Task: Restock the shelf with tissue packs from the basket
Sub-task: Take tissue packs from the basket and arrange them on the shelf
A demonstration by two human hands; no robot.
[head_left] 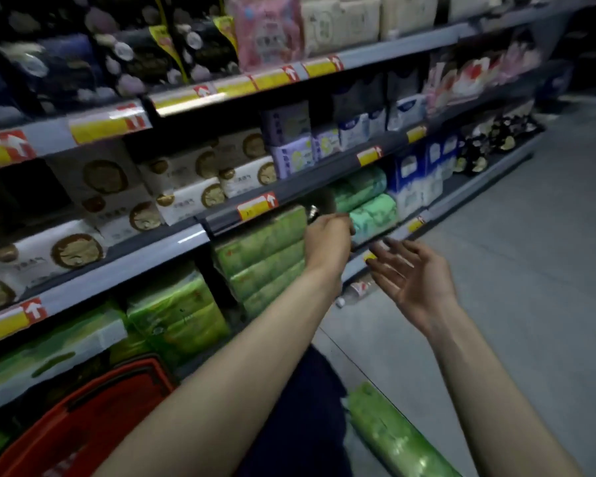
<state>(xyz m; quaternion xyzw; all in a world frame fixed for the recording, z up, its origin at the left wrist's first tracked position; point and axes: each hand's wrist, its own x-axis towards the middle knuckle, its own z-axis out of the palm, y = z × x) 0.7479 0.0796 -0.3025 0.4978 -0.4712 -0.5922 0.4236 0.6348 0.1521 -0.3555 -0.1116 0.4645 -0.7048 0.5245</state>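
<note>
— Where are we with the restock?
— Partway, we'd judge. Green tissue packs (265, 256) stand stacked on the bottom shelf (479, 182). Our left hand (327, 235) is at the stack's upper corner, fingers curled away from us. We cannot tell whether it grips the wrapper or only presses it.
— And the right?
— Our right hand (413, 277) hangs apart, fingers spread, holding nothing. A loose green pack (393, 438) lies low by our leg, not yet shelved. The red basket (83, 425) is too dark inside to count.

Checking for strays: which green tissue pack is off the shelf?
The green pack lying on the floor at bottom right; the other green packs stand on the lowest shelf.
</note>
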